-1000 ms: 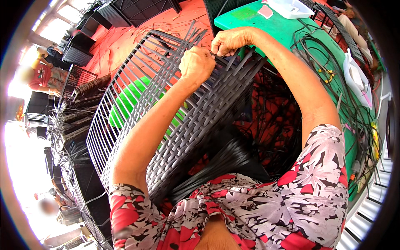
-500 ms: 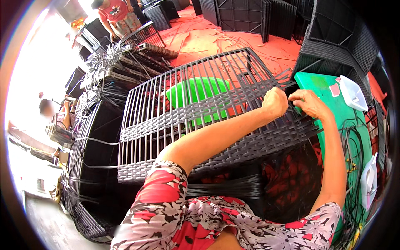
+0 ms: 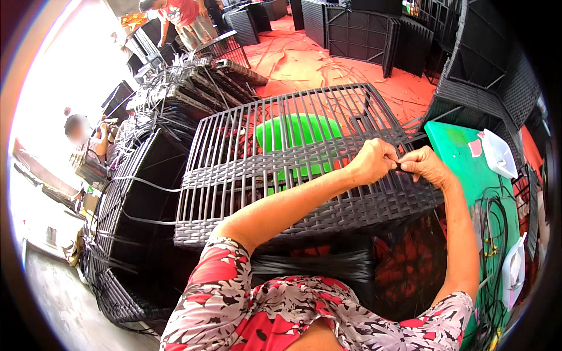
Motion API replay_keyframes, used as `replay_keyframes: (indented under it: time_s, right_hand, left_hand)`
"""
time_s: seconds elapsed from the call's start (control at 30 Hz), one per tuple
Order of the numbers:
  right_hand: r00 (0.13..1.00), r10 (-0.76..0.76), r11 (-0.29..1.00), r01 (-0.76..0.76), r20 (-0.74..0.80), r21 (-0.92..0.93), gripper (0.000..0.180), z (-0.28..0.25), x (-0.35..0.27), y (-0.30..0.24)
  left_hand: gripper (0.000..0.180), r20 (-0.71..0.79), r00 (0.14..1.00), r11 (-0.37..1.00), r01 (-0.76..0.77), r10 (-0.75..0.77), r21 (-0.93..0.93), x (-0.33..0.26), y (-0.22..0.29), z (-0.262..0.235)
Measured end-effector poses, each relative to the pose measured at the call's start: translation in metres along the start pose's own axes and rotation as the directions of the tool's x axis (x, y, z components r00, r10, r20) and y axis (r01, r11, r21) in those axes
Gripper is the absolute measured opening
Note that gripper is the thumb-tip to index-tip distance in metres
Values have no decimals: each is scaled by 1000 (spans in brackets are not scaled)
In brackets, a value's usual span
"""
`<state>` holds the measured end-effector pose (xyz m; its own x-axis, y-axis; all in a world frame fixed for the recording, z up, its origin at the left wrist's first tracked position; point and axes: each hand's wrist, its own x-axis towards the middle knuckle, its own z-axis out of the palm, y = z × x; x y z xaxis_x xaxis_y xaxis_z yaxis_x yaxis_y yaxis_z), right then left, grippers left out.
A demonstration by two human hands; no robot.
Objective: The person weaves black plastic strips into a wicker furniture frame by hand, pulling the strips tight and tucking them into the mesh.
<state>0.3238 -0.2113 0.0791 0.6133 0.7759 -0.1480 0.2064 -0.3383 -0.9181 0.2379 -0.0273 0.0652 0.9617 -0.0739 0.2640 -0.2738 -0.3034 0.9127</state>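
A large grey panel (image 3: 293, 164) of woven strips on a barred frame is seen lying flat across the middle of the view, in front of the person's chest. Its far half is made up of bare upright bars with open gaps between them, crossed by one woven band. Its near half is filled with a close basket weave of flat grey strips, which reaches the edge nearest the person. A bright green stool (image 3: 295, 140) is seen through the bars, beneath the panel.

The left hand (image 3: 372, 161) and the right hand (image 3: 430, 167) are held close together on the right part of the woven area, fingertips almost touching. A thin dark strip (image 3: 400, 165) is pinched between them; each grip is closed tightly on it, thumb against forefinger. Both hands rest on the weave.

A bundle of loose dark strips (image 3: 316, 266) lies below the near edge of the panel, above the person's flowered sleeves. To the right, a green counter (image 3: 456, 140) carries a white plastic container (image 3: 497, 155) and coiled dark cords (image 3: 494, 234). On the left, stacks of dark woven frames (image 3: 140, 193) are piled up. More black frames (image 3: 363, 29) stand on the red floor (image 3: 293, 58) behind. Another person in a red top (image 3: 187, 17) stands at the far end.
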Motion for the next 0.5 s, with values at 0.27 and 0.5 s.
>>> replay_keyframes:
  time_s: [0.27, 0.5]
  right_hand:
    - [999, 32, 999, -33, 35, 21, 17, 29, 7, -12]
    - [996, 65, 998, -66, 58, 15, 16, 36, 13, -3]
  left_hand:
    - [4, -4, 986, 970, 163, -167, -178, -27, -7, -14]
    - [14, 28, 987, 963, 162, -160, -217, -37, -12, -12]
